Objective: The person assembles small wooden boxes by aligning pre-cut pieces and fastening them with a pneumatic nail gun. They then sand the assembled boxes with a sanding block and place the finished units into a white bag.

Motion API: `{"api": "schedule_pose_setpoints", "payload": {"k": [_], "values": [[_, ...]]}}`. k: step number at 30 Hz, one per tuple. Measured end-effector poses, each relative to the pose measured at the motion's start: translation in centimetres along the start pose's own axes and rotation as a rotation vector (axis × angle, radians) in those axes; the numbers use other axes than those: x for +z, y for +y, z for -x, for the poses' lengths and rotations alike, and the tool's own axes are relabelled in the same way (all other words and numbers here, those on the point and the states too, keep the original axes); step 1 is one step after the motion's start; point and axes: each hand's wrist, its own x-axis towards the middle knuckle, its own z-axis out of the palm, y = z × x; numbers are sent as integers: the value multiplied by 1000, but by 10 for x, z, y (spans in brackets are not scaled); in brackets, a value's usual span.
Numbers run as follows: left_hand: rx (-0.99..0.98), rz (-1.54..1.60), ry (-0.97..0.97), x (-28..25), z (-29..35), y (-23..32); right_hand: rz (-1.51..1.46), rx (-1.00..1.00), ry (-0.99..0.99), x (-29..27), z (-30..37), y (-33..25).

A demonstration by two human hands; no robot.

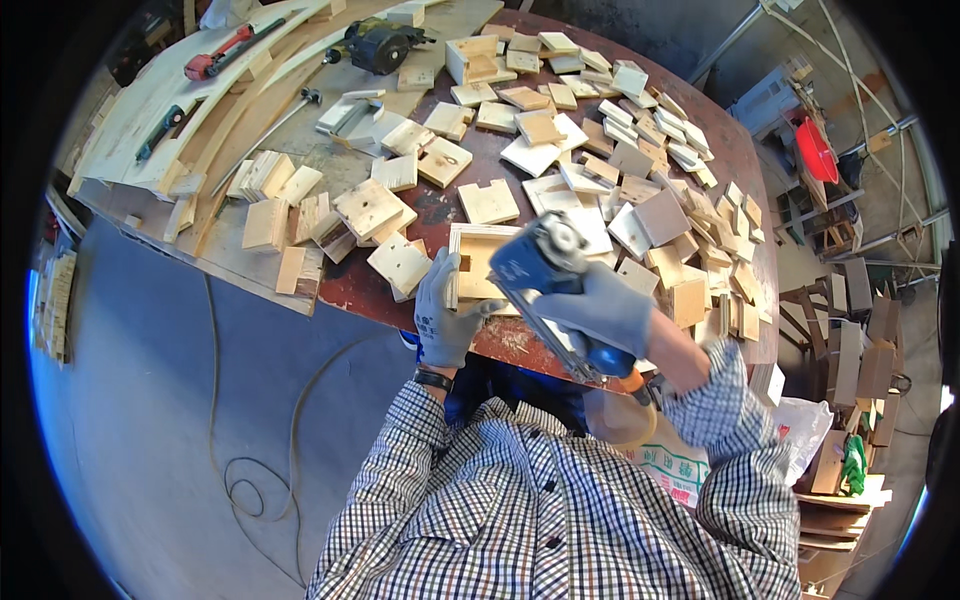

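Note:
A small open wooden box [484, 231] lies near the front edge of the red-brown table [510, 345]. My gloved left hand [445, 312] grips its left side, thumb along the near edge. In my gloved right hand [603, 303] is a blue nail gun [537, 258], its head tilted over the right part of the box. The gun hides that part, so I cannot tell whether its tip touches the wood. Close by on the left lies a pale wood block with holes [400, 265]. Beyond the box sits a notched wood piece [488, 202].
Many loose wood blocks [660, 215] cover the table's middle and right. At the far left lie a red tool [218, 57], a long-handled tool [268, 137] and a dark machine [378, 46]. A hose [293, 430] crosses the floor. Stacked boards [860, 335] stand at right.

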Motion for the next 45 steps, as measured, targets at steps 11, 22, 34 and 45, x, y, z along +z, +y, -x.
{"api": "schedule_pose_setpoints", "payload": {"k": [11, 22, 34, 45], "values": [[387, -211, -88, -37, 14, 73, -391, -105, 879, 21, 168, 118], [601, -159, -1034, 92, 23, 102, -519, -99, 1115, 35, 198, 147], [409, -117, -686, 38, -6, 136, -385, -224, 1052, 34, 181, 156], [-859, 1106, -340, -62, -57, 102, -460, -78, 1018, 29, 172, 164]]}}
